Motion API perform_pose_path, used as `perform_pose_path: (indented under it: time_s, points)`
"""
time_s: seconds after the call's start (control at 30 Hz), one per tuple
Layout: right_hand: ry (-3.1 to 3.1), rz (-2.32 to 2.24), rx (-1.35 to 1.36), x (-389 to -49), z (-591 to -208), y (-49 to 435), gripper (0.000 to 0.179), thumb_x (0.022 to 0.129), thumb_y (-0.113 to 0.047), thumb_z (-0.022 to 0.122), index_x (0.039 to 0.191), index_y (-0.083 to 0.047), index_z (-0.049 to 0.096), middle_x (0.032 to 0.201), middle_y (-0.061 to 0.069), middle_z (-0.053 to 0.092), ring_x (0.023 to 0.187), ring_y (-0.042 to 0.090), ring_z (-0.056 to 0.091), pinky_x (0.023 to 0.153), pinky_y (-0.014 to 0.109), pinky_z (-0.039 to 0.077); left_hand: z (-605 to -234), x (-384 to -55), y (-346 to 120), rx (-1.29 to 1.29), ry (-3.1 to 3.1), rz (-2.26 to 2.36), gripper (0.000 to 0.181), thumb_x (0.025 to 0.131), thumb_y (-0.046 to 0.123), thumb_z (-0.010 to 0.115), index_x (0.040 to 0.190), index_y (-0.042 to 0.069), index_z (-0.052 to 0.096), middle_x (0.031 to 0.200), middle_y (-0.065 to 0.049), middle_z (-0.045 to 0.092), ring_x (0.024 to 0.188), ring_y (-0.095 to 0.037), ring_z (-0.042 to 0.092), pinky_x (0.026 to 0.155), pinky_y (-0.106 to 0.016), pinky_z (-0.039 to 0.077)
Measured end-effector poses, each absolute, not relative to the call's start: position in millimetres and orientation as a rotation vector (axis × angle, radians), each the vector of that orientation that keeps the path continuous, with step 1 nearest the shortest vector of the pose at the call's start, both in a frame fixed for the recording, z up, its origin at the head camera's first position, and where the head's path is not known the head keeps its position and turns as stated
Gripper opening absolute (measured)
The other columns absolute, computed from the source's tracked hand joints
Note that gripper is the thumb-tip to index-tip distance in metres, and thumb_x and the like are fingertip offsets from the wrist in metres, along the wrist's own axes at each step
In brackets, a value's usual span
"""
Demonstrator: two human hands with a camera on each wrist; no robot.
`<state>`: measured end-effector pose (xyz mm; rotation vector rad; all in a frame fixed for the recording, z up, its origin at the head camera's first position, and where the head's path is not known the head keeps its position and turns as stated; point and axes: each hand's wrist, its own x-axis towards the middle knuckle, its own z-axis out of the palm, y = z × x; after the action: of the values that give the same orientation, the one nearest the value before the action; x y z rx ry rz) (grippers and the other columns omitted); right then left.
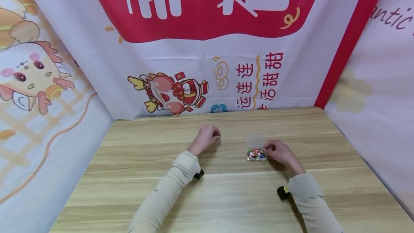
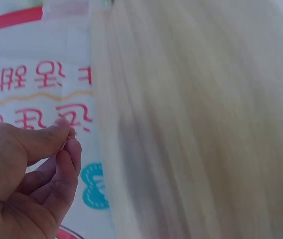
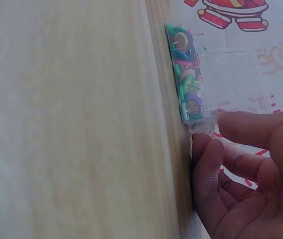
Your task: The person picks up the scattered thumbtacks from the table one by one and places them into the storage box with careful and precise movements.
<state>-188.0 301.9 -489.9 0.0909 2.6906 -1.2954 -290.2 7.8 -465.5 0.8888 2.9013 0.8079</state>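
Note:
A small clear plastic box [image 1: 257, 159] lies on the table with its hinged lid [image 3: 235, 74] thrown back. Thumbtacks [image 3: 187, 82] with green, purple, pink and cream heads fill it. My right hand [image 1: 279, 151] grips the right end of the box between thumb and fingers. To the left of the box, my left hand [image 1: 207, 136] is low over the table, its thumb and index fingertips pressed together. Between those tips, a tiny bit [image 2: 70, 137] shows in the left wrist view; I cannot tell what it is.
Under both arms spreads a wood-grain table [image 1: 226, 200]. A white and red printed cloth [image 1: 200, 51] hangs along its back edge. More printed cloth [image 1: 365, 92] hangs at the right side. Small black devices [image 1: 283, 192] are worn at both wrists.

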Motion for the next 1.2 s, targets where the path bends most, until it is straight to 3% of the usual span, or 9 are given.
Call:
perform_pose_path:
  time_s: [0.3,0.57,0.83,1.2]
  points:
    - [2.690,-1.302,0.093,-188,-489,303,0.017,0.095,-0.013,0.063,0.104,0.001,0.064,0.084,0.007,0.061,0.071,0.016,0.056,0.065,0.029,0.046,-464,-263,38,1.022,2.807,0.914,0.004,0.086,0.008,0.075,0.083,0.007,0.073,0.080,-0.004,0.072,0.070,-0.008,0.062,0.066,-0.019,0.050]
    - [2.681,-1.313,0.089,-188,-490,303,0.017,0.095,-0.013,0.063,0.104,0.001,0.064,0.084,0.007,0.061,0.071,0.016,0.056,0.064,0.029,0.046,-460,-244,65,1.058,2.714,0.924,0.006,0.088,0.007,0.074,0.093,0.004,0.073,0.085,-0.004,0.072,0.073,-0.006,0.061,0.068,-0.015,0.050]
    - [2.679,-1.327,0.078,-187,-490,303,0.018,0.095,-0.013,0.064,0.104,0.002,0.064,0.085,0.007,0.061,0.071,0.015,0.056,0.065,0.029,0.046,-460,-235,90,1.146,2.689,0.905,0.007,0.087,0.004,0.073,0.094,0.005,0.072,0.088,-0.003,0.074,0.075,-0.005,0.063,0.067,-0.012,0.050]
    - [2.678,-1.327,0.078,-190,-492,305,0.017,0.095,-0.014,0.064,0.103,0.001,0.065,0.083,0.006,0.062,0.070,0.015,0.057,0.063,0.028,0.046,-463,-231,115,1.180,2.757,0.839,0.004,0.092,0.015,0.071,0.090,0.011,0.071,0.085,0.002,0.073,0.067,0.002,0.058,0.059,-0.010,0.045]
